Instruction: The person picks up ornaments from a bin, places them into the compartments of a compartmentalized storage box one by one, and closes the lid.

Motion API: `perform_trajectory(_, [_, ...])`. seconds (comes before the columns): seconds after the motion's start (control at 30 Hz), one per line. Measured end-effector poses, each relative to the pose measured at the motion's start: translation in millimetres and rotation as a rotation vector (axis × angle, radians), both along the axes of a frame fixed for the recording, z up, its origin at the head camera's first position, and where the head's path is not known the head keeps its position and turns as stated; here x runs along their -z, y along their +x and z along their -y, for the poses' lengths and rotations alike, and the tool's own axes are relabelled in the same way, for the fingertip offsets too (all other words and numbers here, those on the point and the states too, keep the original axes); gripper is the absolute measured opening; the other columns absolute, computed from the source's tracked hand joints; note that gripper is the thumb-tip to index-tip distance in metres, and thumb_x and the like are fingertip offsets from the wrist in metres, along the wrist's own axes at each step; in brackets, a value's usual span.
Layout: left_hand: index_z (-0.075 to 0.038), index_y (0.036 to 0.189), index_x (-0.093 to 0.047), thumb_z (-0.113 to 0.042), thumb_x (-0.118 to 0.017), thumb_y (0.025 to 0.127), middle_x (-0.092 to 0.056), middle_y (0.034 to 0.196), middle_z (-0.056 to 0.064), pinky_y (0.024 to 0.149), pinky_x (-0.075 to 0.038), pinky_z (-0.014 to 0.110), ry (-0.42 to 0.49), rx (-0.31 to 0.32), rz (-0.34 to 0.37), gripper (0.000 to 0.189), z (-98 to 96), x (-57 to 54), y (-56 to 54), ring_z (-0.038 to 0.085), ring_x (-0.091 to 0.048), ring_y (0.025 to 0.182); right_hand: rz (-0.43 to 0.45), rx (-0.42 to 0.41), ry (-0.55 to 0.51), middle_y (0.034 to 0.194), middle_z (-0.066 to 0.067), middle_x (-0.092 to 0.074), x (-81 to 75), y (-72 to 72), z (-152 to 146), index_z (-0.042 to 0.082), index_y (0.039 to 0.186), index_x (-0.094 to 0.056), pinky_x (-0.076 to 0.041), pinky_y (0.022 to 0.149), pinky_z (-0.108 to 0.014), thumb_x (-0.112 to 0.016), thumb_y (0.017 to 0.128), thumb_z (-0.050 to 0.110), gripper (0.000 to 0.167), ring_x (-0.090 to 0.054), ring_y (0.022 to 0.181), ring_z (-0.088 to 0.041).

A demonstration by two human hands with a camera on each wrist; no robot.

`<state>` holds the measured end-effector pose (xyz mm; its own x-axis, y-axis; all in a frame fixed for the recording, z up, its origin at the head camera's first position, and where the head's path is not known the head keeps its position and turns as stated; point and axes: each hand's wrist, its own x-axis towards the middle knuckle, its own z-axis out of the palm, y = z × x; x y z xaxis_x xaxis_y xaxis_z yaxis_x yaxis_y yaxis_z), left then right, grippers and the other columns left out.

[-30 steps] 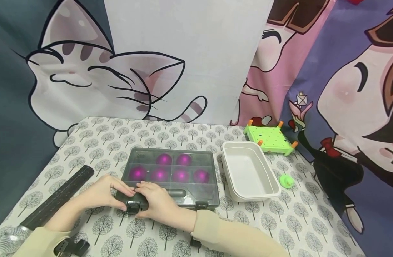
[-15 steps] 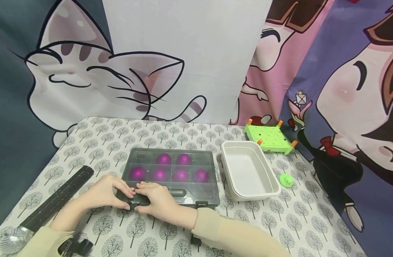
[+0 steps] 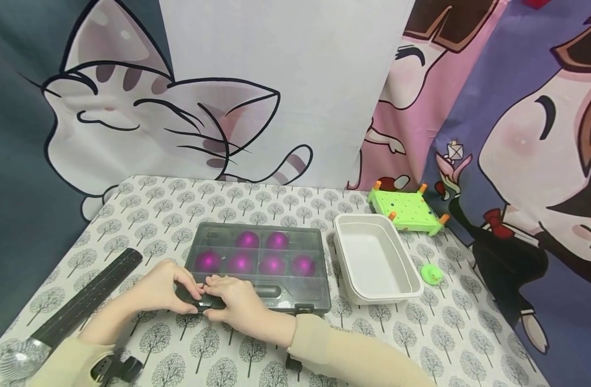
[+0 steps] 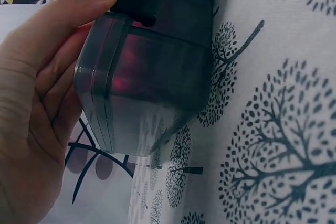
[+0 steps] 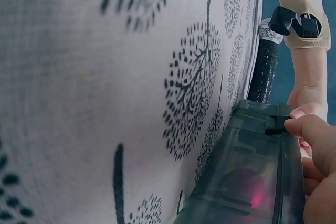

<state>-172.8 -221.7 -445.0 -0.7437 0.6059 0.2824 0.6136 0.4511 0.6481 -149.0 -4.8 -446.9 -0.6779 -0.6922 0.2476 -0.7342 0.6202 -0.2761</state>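
Observation:
A grey see-through plastic case (image 3: pixel 295 287) with compartments lies with its lid down on the table; several shiny purple balls (image 3: pixel 240 262) show inside. At its front left corner my left hand (image 3: pixel 162 287) grips the edge, fingertips on the lid and thumb low at the front. My right hand (image 3: pixel 237 301) grips the same edge from the other side, close beside the left. In the left wrist view a thumb presses a black latch (image 4: pixel 139 1) on the case's front. My right thumb touches this latch (image 5: pixel 275 129) in the right wrist view. A second latch (image 3: pixel 303 308) sits at the front right.
An off-white plastic basin (image 3: pixel 370 258) stands right of the case. Behind it is an upturned green toy table (image 3: pixel 405 209) with orange legs; a green rubber duck (image 3: pixel 431 274) sits at the right. A black-handled microphone (image 3: pixel 89 295) lies at the left.
A second ago the left latch stood out from the case's front between the hands; it has swung flat against the case under the thumbs. Both hands have stayed at that corner.

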Motion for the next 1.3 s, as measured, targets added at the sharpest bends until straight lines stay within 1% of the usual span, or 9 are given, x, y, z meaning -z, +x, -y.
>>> perform_trajectory(0.1, [-0.021, 0.071, -0.078, -0.015, -0.091, 0.057, -0.074, 0.077, -0.011, 0.07, -0.05, 0.02, 0.011, 0.017, 0.032, 0.021, -0.6, -2.2, -0.1, -0.002, -0.064, 0.073, 0.0, -0.005, -0.005, 0.133, -0.003, -0.061, -0.8, 0.5, 0, 0.011, 0.124, -0.066, -0.039, 0.11, -0.022, -0.076, 0.084, 0.033, 0.047, -0.056, 0.126, -0.01])
perform_trajectory(0.2, [-0.021, 0.071, -0.078, -0.015, -0.091, 0.057, -0.074, 0.077, -0.011, 0.07, -0.05, 0.019, 0.014, 0.019, 0.043, 0.021, -0.7, -3.0, 0.3, -0.002, -0.063, 0.073, -0.001, -0.012, -0.011, 0.133, -0.004, -0.062, -1.4, 0.8, -1, 0.011, 0.124, -0.066, -0.039, 0.11, -0.022, -0.076, 0.084, 0.032, 0.047, -0.057, 0.126, -0.01])
perform_trajectory(0.57, [-0.021, 0.071, -0.077, -0.011, -0.09, 0.056, -0.074, 0.076, -0.009, 0.067, -0.05, 0.019, 0.03, 0.018, 0.02, 0.022, -1.3, 0.5, 2.1, -0.003, -0.063, 0.071, -0.022, -0.009, -0.002, 0.13, -0.003, -0.063, -0.6, 2.0, -1, 0.012, 0.122, -0.068, -0.041, 0.108, -0.022, -0.077, 0.083, 0.032, 0.045, -0.058, 0.123, -0.01])
perform_trajectory(0.7, [-0.021, 0.07, -0.077, -0.012, -0.09, 0.056, -0.074, 0.075, -0.011, 0.067, -0.05, 0.02, 0.027, 0.013, -0.006, 0.021, -1.5, 1.5, 2.2, -0.003, -0.063, 0.07, -0.031, -0.011, 0.008, 0.13, -0.004, -0.063, -3.0, 3.1, -1, 0.012, 0.122, -0.068, -0.042, 0.107, -0.022, -0.077, 0.082, 0.033, 0.046, -0.059, 0.123, -0.011])
perform_trajectory(0.8, [-0.021, 0.07, -0.077, -0.013, -0.09, 0.056, -0.073, 0.074, -0.012, 0.067, -0.049, 0.02, 0.027, 0.01, -0.007, 0.021, -1.0, 2.3, 1.0, -0.003, -0.063, 0.07, -0.034, -0.012, 0.005, 0.13, -0.004, -0.063, -4.3, 2.8, -1, 0.012, 0.122, -0.068, -0.042, 0.107, -0.022, -0.078, 0.082, 0.033, 0.046, -0.059, 0.123, -0.011])
perform_trajectory(1.0, [-0.02, 0.072, -0.077, -0.018, -0.092, 0.058, -0.073, 0.076, -0.011, 0.07, -0.052, 0.021, 0.038, 0.017, 0.044, 0.02, 1.2, 3.0, -1.7, -0.001, -0.064, 0.071, -0.019, -0.003, 0.024, 0.131, -0.004, -0.063, -6.8, 1.1, -1, 0.013, 0.124, -0.067, -0.042, 0.107, -0.023, -0.078, 0.081, 0.036, 0.049, -0.059, 0.123, -0.011])
perform_trajectory(1.13, [-0.021, 0.075, -0.078, -0.022, -0.093, 0.057, -0.075, 0.08, -0.009, 0.073, -0.05, 0.021, 0.032, 0.014, 0.026, 0.024, 3.5, 0.9, -1.0, -0.001, -0.065, 0.075, 0.028, -0.019, 0.026, 0.133, -0.005, -0.062, -9.6, -2.7, -1, 0.013, 0.124, -0.067, -0.042, 0.107, -0.023, -0.08, 0.078, 0.039, 0.054, -0.057, 0.125, -0.013])
perform_trajectory(1.2, [-0.021, 0.078, -0.078, -0.024, -0.094, 0.057, -0.076, 0.083, -0.008, 0.075, -0.05, 0.021, 0.018, 0.002, 0.017, 0.026, 4.5, -0.7, 0.2, -0.002, -0.065, 0.078, 0.07, -0.039, 0.027, 0.134, -0.004, -0.062, -11.6, -5.8, -2, 0.013, 0.126, -0.065, -0.043, 0.107, -0.022, -0.08, 0.077, 0.04, 0.057, -0.057, 0.126, -0.014])
perform_trajectory(1.3, [-0.019, 0.08, -0.079, -0.024, -0.093, 0.058, -0.076, 0.085, -0.004, 0.076, -0.049, 0.021, 0.003, -0.014, 0.028, 0.028, 4.7, -4.7, 1.7, -0.002, -0.064, 0.081, 0.157, -0.054, 0.012, 0.134, -0.003, -0.062, -16.2, -10.9, -7, 0.012, 0.13, -0.061, -0.044, 0.104, -0.019, -0.081, 0.077, 0.04, 0.064, -0.058, 0.124, -0.012])
